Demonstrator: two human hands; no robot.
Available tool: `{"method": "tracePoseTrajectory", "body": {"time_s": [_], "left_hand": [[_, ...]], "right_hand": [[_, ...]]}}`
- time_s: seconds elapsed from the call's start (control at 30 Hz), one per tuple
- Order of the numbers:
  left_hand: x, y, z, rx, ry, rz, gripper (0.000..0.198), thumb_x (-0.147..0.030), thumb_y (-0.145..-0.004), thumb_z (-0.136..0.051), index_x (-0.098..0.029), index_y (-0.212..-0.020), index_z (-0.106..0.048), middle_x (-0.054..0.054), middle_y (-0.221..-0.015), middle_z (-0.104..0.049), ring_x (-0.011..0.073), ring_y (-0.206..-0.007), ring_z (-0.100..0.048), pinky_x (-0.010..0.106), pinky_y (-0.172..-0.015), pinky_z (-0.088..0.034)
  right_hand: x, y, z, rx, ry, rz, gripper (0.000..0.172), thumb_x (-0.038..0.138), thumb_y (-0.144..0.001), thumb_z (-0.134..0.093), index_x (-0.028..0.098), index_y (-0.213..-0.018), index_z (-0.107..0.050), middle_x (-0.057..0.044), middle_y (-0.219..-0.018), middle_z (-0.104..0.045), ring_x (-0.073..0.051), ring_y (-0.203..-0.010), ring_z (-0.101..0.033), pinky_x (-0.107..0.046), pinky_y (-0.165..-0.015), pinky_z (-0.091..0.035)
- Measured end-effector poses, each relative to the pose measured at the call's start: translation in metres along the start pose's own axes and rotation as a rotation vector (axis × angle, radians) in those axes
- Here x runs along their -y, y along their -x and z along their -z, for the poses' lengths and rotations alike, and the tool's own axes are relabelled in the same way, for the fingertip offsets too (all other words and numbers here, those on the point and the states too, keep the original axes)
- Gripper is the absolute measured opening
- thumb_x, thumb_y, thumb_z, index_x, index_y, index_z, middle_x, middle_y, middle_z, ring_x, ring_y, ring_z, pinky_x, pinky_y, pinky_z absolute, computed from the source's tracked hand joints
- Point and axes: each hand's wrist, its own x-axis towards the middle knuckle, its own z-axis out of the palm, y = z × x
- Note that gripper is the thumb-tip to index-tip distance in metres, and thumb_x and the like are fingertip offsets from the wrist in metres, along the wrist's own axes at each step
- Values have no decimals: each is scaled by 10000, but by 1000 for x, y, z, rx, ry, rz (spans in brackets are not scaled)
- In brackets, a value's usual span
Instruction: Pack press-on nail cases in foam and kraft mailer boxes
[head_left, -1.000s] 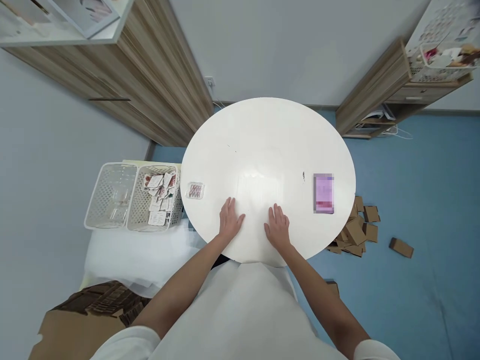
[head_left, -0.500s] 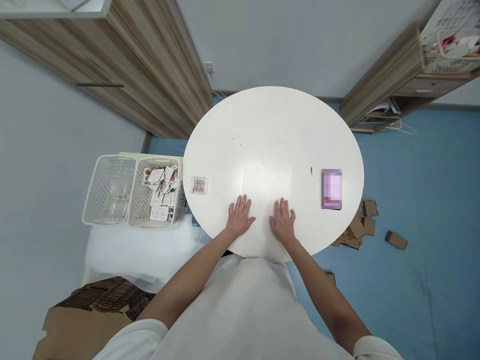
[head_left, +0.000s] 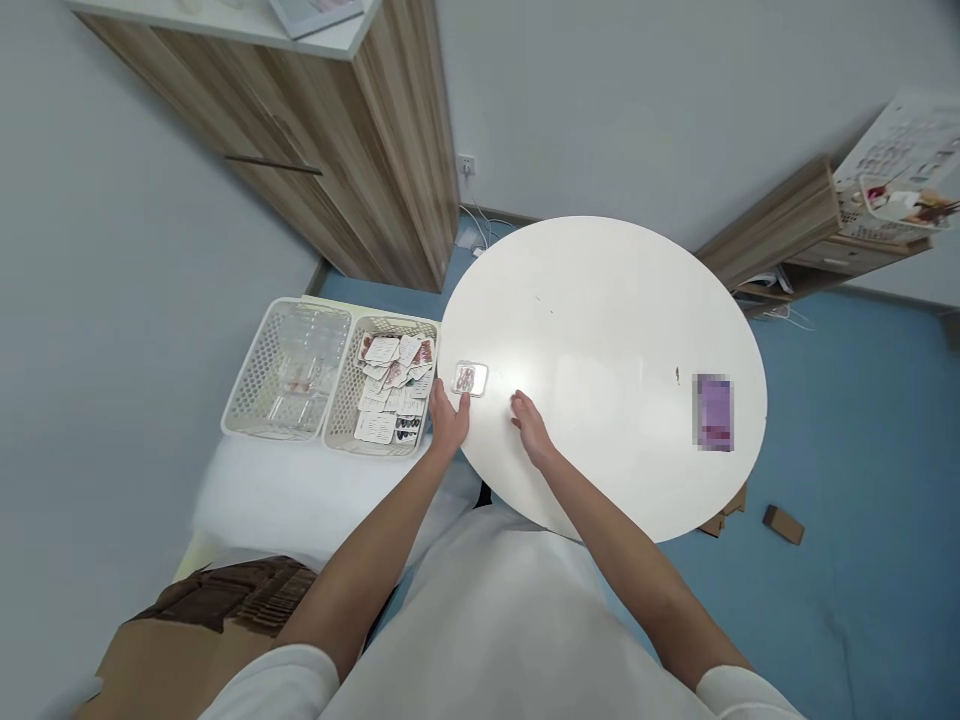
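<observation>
A small clear plastic box (head_left: 470,379) with reddish, nail-like pieces inside lies near the left edge of the white oval table (head_left: 600,300). My left hand (head_left: 450,422) is at the box's near left corner, thumb and fingers apart, with the thumb tip by its lower edge. Whether the thumb touches the box I cannot tell. My right hand (head_left: 532,428) hovers over or rests on the table to the right of the box, fingers loosely bent and holding nothing.
Left of the table stand a white basket of printed cards (head_left: 386,390) and another basket with clear plastic boxes (head_left: 289,370). A blurred purple item (head_left: 715,412) lies at the table's right side. Brown cardboard boxes (head_left: 784,524) are on the blue floor. A wooden cabinet (head_left: 330,130) stands behind.
Both hands have left their flat rest at the table's near edge and moved left, the left one reaching the clear plastic box. The view has turned toward the left.
</observation>
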Motion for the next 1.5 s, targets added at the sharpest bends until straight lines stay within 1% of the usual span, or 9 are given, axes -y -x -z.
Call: {"method": "tracePoseTrajectory", "body": {"time_s": [0.1, 0.23, 0.47, 0.63, 0.73, 0.83, 1.1, 1.27, 1.5], "left_hand": [[3, -12, 7, 70, 149, 44, 596, -460, -840, -348, -158, -1337, -216, 128, -1381, -270, 236, -1242, -308, 367, -1018, -267], [5, -20, 7, 147, 192, 63, 519, -445, -848, -339, -182, -1295, -311, 103, -1365, -304, 222, -1253, -293, 356, -1023, -261], [8, -20, 4, 212, 287, 45, 427, -380, -830, -407, -156, -1190, -456, 121, -1268, -412, 227, -1151, -426, 348, -953, -353], [-8, 4, -16, 253, 322, -77, 382, -357, -836, -403, -162, -1150, -495, 104, -1206, -467, 212, -1120, -450, 342, -941, -362], [-20, 24, -37, 320, 325, -147, 369, -356, -835, -400, -167, -1131, -515, 94, -1180, -489, 200, -1115, -455, 332, -943, -357], [-34, 45, -58, 402, 321, -191, 359, -348, -836, -397, -166, -1113, -535, 91, -1157, -508, 187, -1097, -470, 320, -936, -362], [-70, 94, -101, 548, 225, -227, 331, -315, -838, -389, -181, -1086, -562, 74, -1141, -535, 180, -1069, -493, 320, -921, -372], [-71, 117, -116, 529, 169, -236, 312, -302, -832, -394, -186, -1063, -570, 65, -1129, -548, 171, -1052, -505, 311, -906, -387], [-59, 139, -124, 468, 39, -265, 302, -289, -828, -382, -183, -1041, -568, 66, -1060, -578, 168, -980, -538, 307, -854, -424]], "right_hand": [[19, -13, -23, 70, -92, -58, 595, 543, -826, -311, 200, -1312, -306, -66, -1394, -292, -194, -1251, -322, -356, -949, -379], [31, -21, -38, 110, -223, -110, 605, 558, -801, -365, 231, -1307, -308, -22, -1413, -254, -182, -1271, -270, -345, -1008, -298], [35, -10, -36, 106, -250, 43, 475, 526, -797, -404, 245, -1173, -478, -19, -1263, -471, -200, -1159, -410, -358, -976, -324], [20, 13, -2, -22, -180, 50, 489, 483, -777, -461, 229, -1195, -469, -43, -1268, -464, -210, -1189, -385, -383, -1000, -297], [0, 31, 29, -103, -153, 23, 521, 469, -760, -489, 236, -1223, -442, -41, -1352, -366, -217, -1238, -327, -405, -1023, -266], [-24, 50, 62, -137, -123, 35, 488, 431, -767, -479, 240, -1216, -452, -36, -1363, -352, -209, -1245, -322, -409, -1033, -256], [-78, 86, 136, -185, -7, 22, 488, 220, -725, -455, 249, -1212, -452, -41, -1328, -399, -182, -1140, -460, -388, -983, -347], [-96, 96, 156, -159, 105, 77, 461, 194, -705, -448, 223, -1162, -503, -57, -1271, -454, -181, -1068, -514, -360, -928, -409], [-113, 102, 161, -74, 307, 189, 394, 156, -709, -417, 203, -1078, -549, -59, -1162, -524, -172, -1011, -529, -350, -909, -415]]}}
